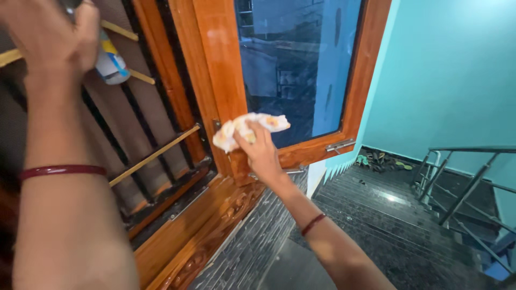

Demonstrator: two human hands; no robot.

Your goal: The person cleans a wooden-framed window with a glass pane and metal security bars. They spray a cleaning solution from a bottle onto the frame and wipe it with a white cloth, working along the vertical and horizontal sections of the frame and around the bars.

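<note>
One white-and-blue spray bottle (110, 60) in left hand (51, 35), cloth (248, 129) in right hand (262, 153).

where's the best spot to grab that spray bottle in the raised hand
Grip the spray bottle around its round body, just as the left hand does, coming from the side away from the window bars. Its base tilts down and right, and the top is hidden by the hand, so the body is the only clear grip. The right hand holds a cloth.
</note>
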